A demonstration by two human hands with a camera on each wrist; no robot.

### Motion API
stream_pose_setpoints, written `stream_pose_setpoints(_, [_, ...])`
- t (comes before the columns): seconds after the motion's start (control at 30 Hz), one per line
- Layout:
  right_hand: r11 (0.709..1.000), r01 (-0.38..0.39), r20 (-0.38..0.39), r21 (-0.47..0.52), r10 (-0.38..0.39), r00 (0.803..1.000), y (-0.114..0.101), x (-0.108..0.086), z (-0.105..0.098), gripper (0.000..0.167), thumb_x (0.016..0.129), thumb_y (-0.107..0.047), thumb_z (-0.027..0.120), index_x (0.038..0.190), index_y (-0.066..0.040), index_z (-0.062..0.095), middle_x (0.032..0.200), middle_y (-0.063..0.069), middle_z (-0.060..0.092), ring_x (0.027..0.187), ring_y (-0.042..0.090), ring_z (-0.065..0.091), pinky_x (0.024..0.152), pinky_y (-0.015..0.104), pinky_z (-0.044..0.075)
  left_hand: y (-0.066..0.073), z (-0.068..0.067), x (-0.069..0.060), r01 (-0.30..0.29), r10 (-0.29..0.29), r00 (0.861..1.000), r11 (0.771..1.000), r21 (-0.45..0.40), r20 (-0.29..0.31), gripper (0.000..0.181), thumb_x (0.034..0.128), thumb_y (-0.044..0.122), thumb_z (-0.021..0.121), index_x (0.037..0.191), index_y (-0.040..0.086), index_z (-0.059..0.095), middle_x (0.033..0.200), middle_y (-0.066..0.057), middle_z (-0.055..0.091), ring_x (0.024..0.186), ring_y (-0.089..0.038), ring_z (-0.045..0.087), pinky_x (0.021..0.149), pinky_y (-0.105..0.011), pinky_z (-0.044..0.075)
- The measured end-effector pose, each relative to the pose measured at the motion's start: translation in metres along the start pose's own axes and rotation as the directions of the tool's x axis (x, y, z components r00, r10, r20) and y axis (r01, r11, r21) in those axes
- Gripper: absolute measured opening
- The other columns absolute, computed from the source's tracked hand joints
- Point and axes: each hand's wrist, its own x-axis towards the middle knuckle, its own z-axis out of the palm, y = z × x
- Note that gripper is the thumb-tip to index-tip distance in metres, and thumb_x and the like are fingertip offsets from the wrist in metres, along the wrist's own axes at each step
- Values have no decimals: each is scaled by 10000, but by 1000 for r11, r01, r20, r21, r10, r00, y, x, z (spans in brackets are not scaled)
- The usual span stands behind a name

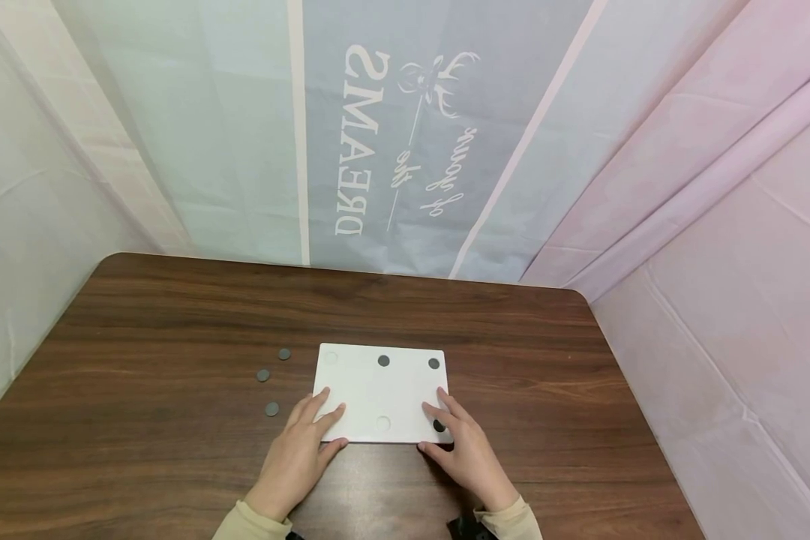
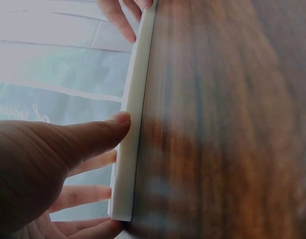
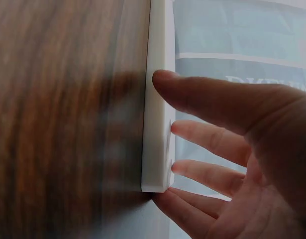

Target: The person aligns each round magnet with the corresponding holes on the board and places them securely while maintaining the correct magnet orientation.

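Note:
A white board (image 1: pixel 371 390) lies flat on the table. Dark discs sit at its far middle (image 1: pixel 383 361), far right corner (image 1: pixel 433 364) and near right corner (image 1: pixel 439 425), the last partly covered by fingers. Bare round outlines show at the far left and near middle. My left hand (image 1: pixel 295 457) holds the near left corner, thumb (image 2: pixel 122 119) against the front edge, fingers spread over the top and side. Likewise my right hand (image 1: pixel 471 457) holds the near right corner, its thumb (image 3: pixel 166 82) on the front edge. My left hand covers part of the board's left side.
Left of the board, three loose grey discs (image 1: pixel 284 354) (image 1: pixel 262 375) (image 1: pixel 272 409) lie on the dark wooden table (image 1: pixel 547 390). Printed cloth (image 1: pixel 378 150) hangs beyond the far table edge, with pale cloth at both sides.

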Motion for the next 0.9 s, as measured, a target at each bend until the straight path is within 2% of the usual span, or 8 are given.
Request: stream_pose_setpoints(0.9, [1000, 2, -55, 3, -2, 998, 0, 0, 2, 474, 738, -182, 829, 1181, -87, 688, 1392, 168, 524, 1249, 354, 527, 952, 462, 491, -2, 0, -1, -31, 31, 999, 999, 20, -12, 478, 759, 256, 810, 1188, 90, 681, 1348, -171, 546, 1226, -368, 514, 793, -486, 553])
